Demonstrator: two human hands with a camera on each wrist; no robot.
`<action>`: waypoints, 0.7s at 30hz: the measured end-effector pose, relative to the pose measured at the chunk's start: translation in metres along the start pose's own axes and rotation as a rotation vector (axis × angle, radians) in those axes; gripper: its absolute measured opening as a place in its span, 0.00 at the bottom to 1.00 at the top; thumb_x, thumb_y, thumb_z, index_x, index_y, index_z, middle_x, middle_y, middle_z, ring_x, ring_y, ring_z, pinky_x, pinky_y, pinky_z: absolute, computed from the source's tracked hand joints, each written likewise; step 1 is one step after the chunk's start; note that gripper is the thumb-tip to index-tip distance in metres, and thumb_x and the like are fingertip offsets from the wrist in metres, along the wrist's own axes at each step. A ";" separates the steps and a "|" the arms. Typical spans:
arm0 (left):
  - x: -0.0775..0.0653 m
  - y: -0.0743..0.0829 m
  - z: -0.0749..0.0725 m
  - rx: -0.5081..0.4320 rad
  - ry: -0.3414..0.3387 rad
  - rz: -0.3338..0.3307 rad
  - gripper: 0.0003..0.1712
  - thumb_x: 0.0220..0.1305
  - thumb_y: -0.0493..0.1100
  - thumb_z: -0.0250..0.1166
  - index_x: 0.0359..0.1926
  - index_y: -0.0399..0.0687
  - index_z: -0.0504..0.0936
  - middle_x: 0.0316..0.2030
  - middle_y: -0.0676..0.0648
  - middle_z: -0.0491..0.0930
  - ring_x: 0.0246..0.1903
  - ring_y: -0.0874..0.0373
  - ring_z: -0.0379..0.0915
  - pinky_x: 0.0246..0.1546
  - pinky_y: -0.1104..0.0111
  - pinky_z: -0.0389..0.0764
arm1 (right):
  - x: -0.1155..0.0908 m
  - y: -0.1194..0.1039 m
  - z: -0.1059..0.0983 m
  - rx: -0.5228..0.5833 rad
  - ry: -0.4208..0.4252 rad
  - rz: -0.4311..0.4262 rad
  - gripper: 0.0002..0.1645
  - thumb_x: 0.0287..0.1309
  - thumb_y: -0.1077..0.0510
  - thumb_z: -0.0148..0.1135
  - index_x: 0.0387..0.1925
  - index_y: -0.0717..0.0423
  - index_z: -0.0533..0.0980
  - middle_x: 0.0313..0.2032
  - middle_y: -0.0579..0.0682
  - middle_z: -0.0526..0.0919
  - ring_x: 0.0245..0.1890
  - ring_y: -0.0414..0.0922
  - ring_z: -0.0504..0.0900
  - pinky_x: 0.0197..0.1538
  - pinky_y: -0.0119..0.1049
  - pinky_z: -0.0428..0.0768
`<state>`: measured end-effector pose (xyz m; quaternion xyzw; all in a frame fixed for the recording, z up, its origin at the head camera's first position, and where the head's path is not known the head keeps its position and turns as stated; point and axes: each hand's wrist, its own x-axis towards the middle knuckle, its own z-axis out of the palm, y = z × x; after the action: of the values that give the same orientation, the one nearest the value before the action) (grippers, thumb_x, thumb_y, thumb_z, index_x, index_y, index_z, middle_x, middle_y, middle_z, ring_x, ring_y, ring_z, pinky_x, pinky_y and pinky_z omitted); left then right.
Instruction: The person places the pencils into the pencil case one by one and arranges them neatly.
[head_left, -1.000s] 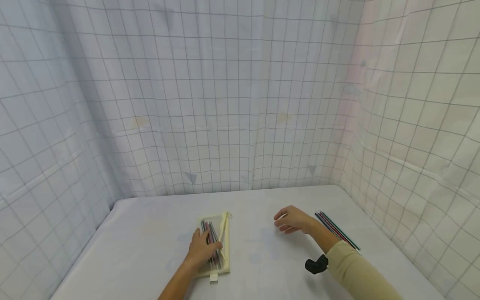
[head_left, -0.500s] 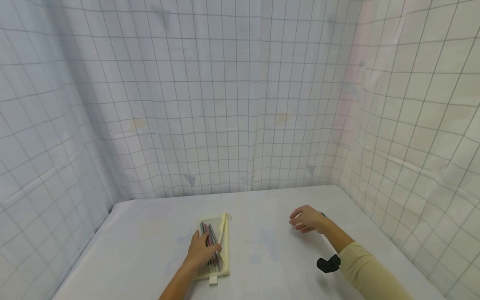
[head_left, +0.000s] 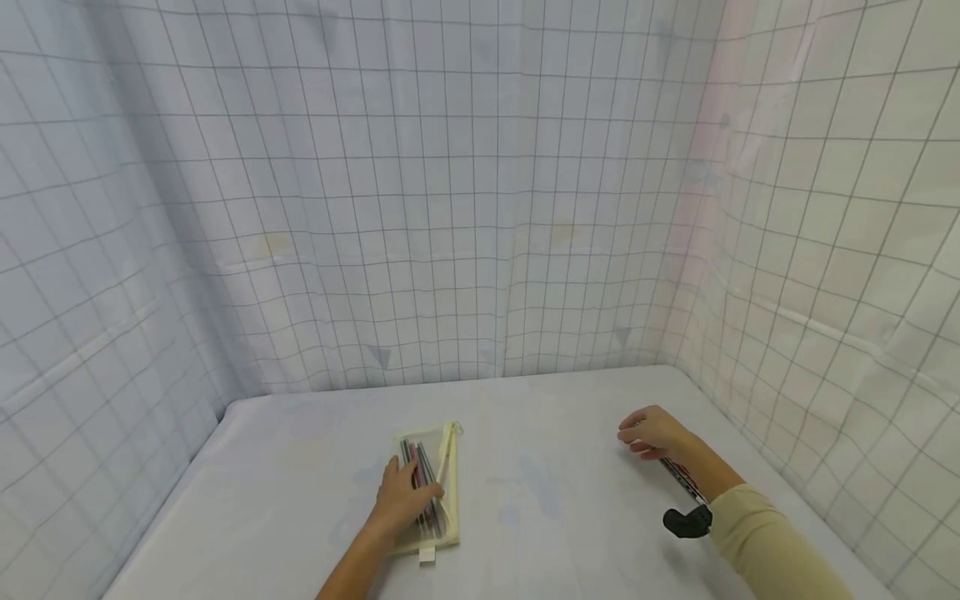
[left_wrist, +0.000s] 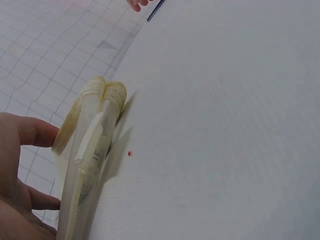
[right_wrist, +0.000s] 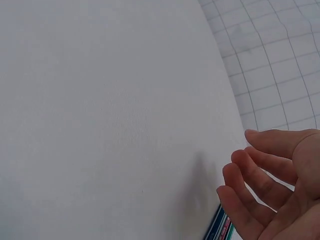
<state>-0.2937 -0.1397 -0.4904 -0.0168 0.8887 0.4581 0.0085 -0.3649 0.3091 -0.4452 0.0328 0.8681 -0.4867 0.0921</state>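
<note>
A cream mesh pencil pouch [head_left: 452,525] with several pencils [head_left: 424,467] showing in it lies on the table, left of the middle. My left hand [head_left: 405,498] grips it, fingers and thumb spread across its width. In the left wrist view the thumb and a finger meet the edge of the pouch [left_wrist: 90,145], beside its cream band. My right hand [head_left: 651,432] is over a bundle of coloured pencils [head_left: 682,480] at the right, its fingers loosely curved and holding nothing. In the right wrist view the pencils [right_wrist: 218,227] lie below the fingertips, partly hidden by the hand.
A white cloth covers the table [head_left: 547,517]. White curtains [head_left: 480,208] with a grid pattern hang along the back and both sides. A black device [head_left: 687,522] sits at the right wrist. A small red mark [left_wrist: 130,153] shows on the cloth beside the pouch.
My right hand has moved to the right, from the middle of the table to over the loose pencils, which it now partly covers. The left hand and the pouch have stayed in place.
</note>
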 end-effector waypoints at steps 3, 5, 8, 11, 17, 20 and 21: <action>-0.001 0.000 -0.001 -0.006 0.003 -0.004 0.51 0.57 0.48 0.67 0.74 0.23 0.59 0.75 0.19 0.40 0.70 0.14 0.39 0.64 0.25 0.50 | -0.001 0.008 -0.007 -0.018 0.033 -0.001 0.18 0.64 0.62 0.68 0.52 0.71 0.79 0.36 0.54 0.85 0.30 0.45 0.81 0.34 0.38 0.83; -0.002 0.000 -0.001 -0.013 0.002 -0.004 0.51 0.58 0.48 0.67 0.74 0.23 0.59 0.75 0.19 0.40 0.70 0.14 0.39 0.64 0.25 0.50 | -0.002 0.015 -0.011 -0.041 0.054 0.002 0.16 0.64 0.62 0.68 0.49 0.69 0.80 0.34 0.53 0.84 0.29 0.45 0.80 0.33 0.37 0.83; -0.004 0.000 0.000 -0.025 0.001 -0.001 0.51 0.58 0.48 0.67 0.74 0.23 0.59 0.75 0.20 0.40 0.70 0.14 0.38 0.64 0.24 0.49 | -0.003 0.024 -0.016 -0.071 0.085 0.020 0.11 0.63 0.62 0.69 0.44 0.67 0.82 0.31 0.52 0.83 0.27 0.44 0.79 0.32 0.36 0.83; -0.005 -0.001 0.000 -0.038 0.000 0.006 0.51 0.58 0.48 0.68 0.74 0.23 0.59 0.76 0.20 0.40 0.70 0.13 0.37 0.63 0.24 0.48 | -0.005 0.032 -0.019 -0.121 0.106 0.019 0.09 0.63 0.63 0.68 0.42 0.66 0.83 0.29 0.51 0.82 0.26 0.44 0.78 0.31 0.35 0.82; -0.007 0.000 0.000 -0.046 0.016 0.009 0.51 0.57 0.48 0.68 0.74 0.24 0.60 0.76 0.21 0.41 0.70 0.14 0.38 0.64 0.25 0.50 | -0.007 0.039 -0.019 -0.316 0.174 -0.066 0.08 0.58 0.62 0.70 0.38 0.63 0.83 0.31 0.53 0.82 0.29 0.47 0.79 0.30 0.39 0.80; -0.008 0.001 -0.001 -0.047 0.021 0.004 0.51 0.57 0.48 0.68 0.74 0.24 0.60 0.76 0.21 0.41 0.70 0.15 0.39 0.64 0.25 0.52 | -0.006 0.039 -0.016 -0.432 0.205 -0.116 0.08 0.56 0.62 0.70 0.37 0.63 0.83 0.33 0.54 0.83 0.32 0.51 0.80 0.32 0.45 0.79; -0.008 0.001 -0.001 -0.046 0.023 0.004 0.51 0.57 0.48 0.69 0.74 0.24 0.60 0.76 0.21 0.41 0.71 0.15 0.39 0.64 0.25 0.52 | -0.006 0.039 -0.015 -0.460 0.212 -0.123 0.08 0.56 0.62 0.70 0.37 0.63 0.83 0.33 0.54 0.83 0.33 0.51 0.80 0.33 0.46 0.79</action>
<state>-0.2862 -0.1398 -0.4887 -0.0203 0.8779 0.4784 -0.0029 -0.3553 0.3427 -0.4687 0.0088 0.9610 -0.2752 -0.0241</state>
